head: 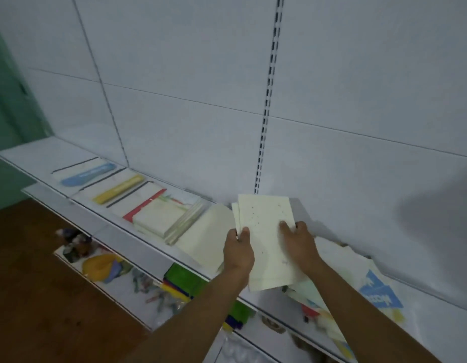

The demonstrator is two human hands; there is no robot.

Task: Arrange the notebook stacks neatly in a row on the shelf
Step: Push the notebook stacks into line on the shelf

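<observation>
A cream notebook stack (265, 231) is held above the white shelf (148, 247), tilted slightly. My left hand (239, 251) grips its left edge and my right hand (299, 244) grips its right edge. Left of it on the shelf lie a cream stack (203, 237), a smaller cream stack (159, 217) on a red-edged notebook (142, 203), a notebook with a yellow band (117, 189) and one with a blue band (88, 174). A loose pile with a blue-printed cover (379, 292) lies under my right forearm.
The white panelled back wall (201, 74) with a slotted upright (269, 100) rises right behind the shelf. A lower shelf (127, 286) holds toys, a yellow item and green boxes. Brown floor (31, 284) lies at the left.
</observation>
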